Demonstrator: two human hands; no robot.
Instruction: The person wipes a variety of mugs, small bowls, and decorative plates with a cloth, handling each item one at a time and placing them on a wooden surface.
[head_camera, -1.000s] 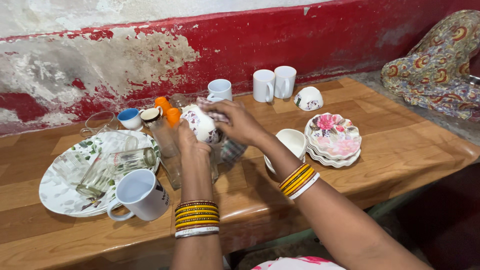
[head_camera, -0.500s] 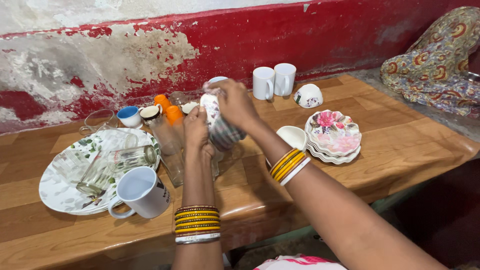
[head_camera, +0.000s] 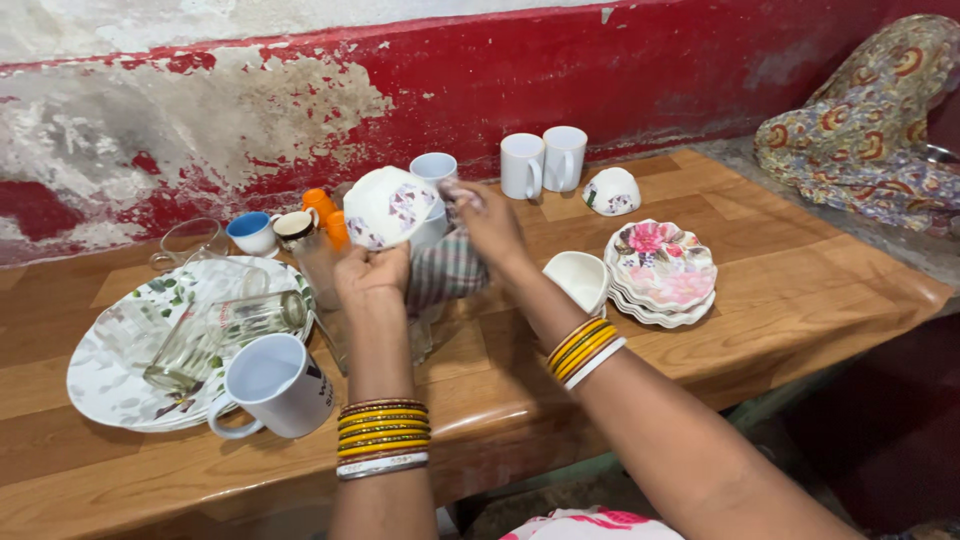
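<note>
Your left hand grips the floral bowl from below, fingers closed; your right hand pinches the checked cloth beside it.

Soft, even daylight fills the scene, bright enough to show every colour plainly, with no hard shadows. A pale sheen lies on the glossy wooden table towards its near edge and right corner. The right hand is slightly smeared by motion blur. Straight lines bow a little near the frame's edges.
</note>
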